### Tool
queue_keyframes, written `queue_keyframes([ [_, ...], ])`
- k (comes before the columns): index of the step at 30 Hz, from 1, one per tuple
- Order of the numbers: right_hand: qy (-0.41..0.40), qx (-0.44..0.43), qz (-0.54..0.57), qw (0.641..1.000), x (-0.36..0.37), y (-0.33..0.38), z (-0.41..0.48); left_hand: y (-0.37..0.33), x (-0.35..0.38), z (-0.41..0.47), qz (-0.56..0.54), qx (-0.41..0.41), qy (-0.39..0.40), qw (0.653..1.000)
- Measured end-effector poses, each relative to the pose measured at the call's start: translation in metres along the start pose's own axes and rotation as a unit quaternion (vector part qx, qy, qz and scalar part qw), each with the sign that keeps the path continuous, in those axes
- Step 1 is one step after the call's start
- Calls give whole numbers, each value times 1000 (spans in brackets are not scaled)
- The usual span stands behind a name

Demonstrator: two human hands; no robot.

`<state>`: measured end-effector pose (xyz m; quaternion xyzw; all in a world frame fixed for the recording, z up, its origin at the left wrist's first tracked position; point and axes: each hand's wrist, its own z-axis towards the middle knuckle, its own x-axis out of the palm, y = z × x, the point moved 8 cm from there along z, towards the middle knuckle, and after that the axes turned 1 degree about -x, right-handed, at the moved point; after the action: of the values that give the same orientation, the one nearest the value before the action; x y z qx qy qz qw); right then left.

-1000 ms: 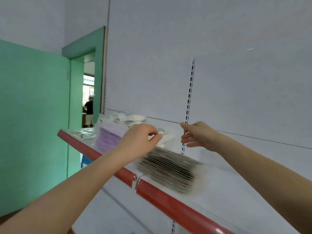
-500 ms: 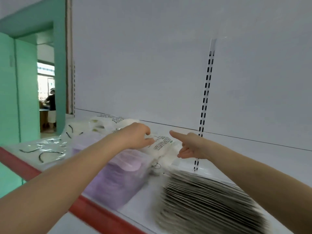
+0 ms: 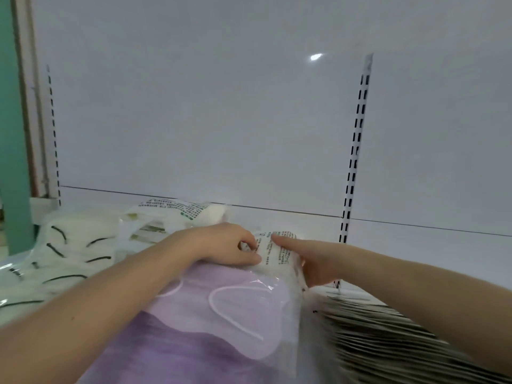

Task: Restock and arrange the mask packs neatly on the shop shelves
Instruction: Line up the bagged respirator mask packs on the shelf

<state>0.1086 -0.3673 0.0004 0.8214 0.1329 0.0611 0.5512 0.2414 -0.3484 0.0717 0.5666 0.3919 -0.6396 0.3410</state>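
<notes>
Your left hand (image 3: 227, 246) pinches the near end of the white printed pack (image 3: 277, 252), and your right hand (image 3: 307, 266) presses open-fingered against its right side. The pack sits between both hands, long axis running toward the back panel (image 3: 207, 120), atop the purple pack (image 3: 210, 322), black-edged stack (image 3: 388, 333) just right.

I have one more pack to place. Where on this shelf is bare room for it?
The bare shelf runs right of the slotted upright, behind the right hand. The left is crowded: white packs, printed packs, the purple pack and the grey stack in front.
</notes>
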Motion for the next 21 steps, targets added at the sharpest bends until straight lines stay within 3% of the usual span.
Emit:
queue_keyframes([
  [9,-62,40,-28,997,-9,-10,6,6,-1,-1,-31,2,-39,999],
  [16,-75,2,-3,997,1,-1,-1,18,-4,0,-103,-40,-116,987],
  [21,-144,-45,12,988,-16,16,-12,20,-13,-1,-134,-43,-185,973],
])
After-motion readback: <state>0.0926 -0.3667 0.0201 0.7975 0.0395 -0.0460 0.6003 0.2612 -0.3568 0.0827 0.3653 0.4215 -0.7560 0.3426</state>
